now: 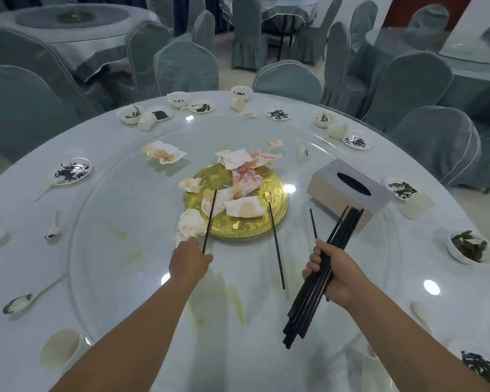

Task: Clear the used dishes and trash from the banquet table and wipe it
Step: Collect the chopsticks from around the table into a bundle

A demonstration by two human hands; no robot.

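Chopsticks, black, slender, loose: two singles on the glass turntable (119, 193) of the round banquet table (26, 222), plus one bundle in hand.

Item one: single black chopstick (210, 220), long axis running near to far with a slight lean to the right at its far tip, which lies over the edge of the round gold centre plate (238, 230). Its near end meets the left hand (189, 261), whose fingers appear curled onto it; the pinch itself is hidden behind the knuckles, so the hold is judged, not plainly seen. A crumpled stained white napkin (190, 224) sits just to the left of this stick, touching or nearly touching the hand.

Item two: second loose black chopstick (276, 244), axis also near to far, lying between the two hands, its far tip on the gold plate and its near end pointing back toward the person. It lies apart from both hands, somewhat nearer the right.

Item three: bundle of black chopsticks (314, 292), clamped in the right hand (333, 274), fingers wrapped round the middle, far ends fanned toward the silver rectangular tissue box (348, 190).

Judgement: the left hand's stick is the piece in collection; the middle stick is likely next, reachable by either hand, though the right is already full.

Remaining: soiled napkins (244, 176) heaped on the gold plate, small white bowls and saucers (72, 171) with dark scraps round the rim, white ceramic spoons (20, 302) at near left. Yellowish smears on the glass are not yet wiped.
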